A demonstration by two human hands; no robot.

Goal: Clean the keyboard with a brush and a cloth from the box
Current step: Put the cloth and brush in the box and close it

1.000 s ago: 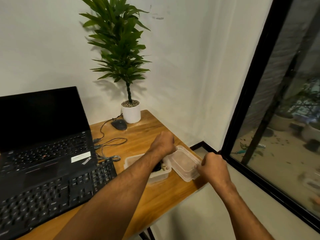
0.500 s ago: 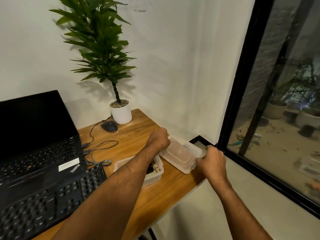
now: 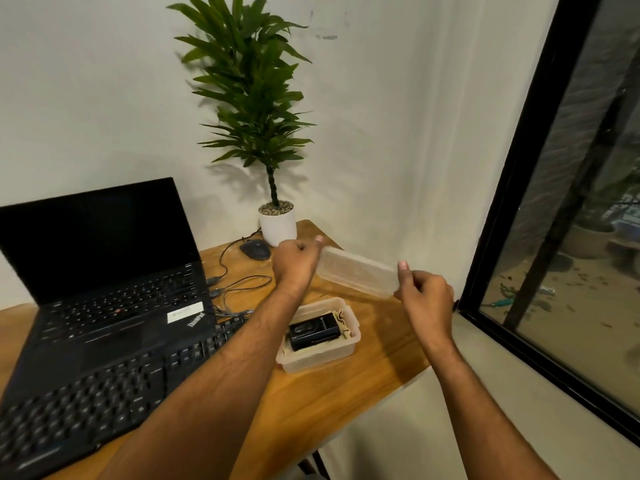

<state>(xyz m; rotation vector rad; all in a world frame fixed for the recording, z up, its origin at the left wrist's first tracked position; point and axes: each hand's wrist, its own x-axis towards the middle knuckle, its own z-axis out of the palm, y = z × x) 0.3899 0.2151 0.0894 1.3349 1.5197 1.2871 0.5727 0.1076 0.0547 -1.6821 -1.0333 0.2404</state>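
Hands, head view: left hand (image 3: 296, 263) and right hand (image 3: 424, 294) held well apart at mid-frame, each pinching one end of the clear plastic lid (image 3: 358, 273), which is lifted off the tabletop (image 3: 346, 403) and tilted. Fingers of both curled on the lid's edges.
Box (image 3: 320, 353): clear plastic, open, on the tabletop below the lid, right of centre. Contents: a black oblong item (image 3: 313, 331) lying on a patterned cloth (image 3: 341, 322); brush not identifiable.
Keyboard (image 3: 114, 386): black, lower left, touching the front of an open laptop (image 3: 104, 271).
Potted plant (image 3: 273, 216) and mouse (image 3: 255, 250): upper centre.
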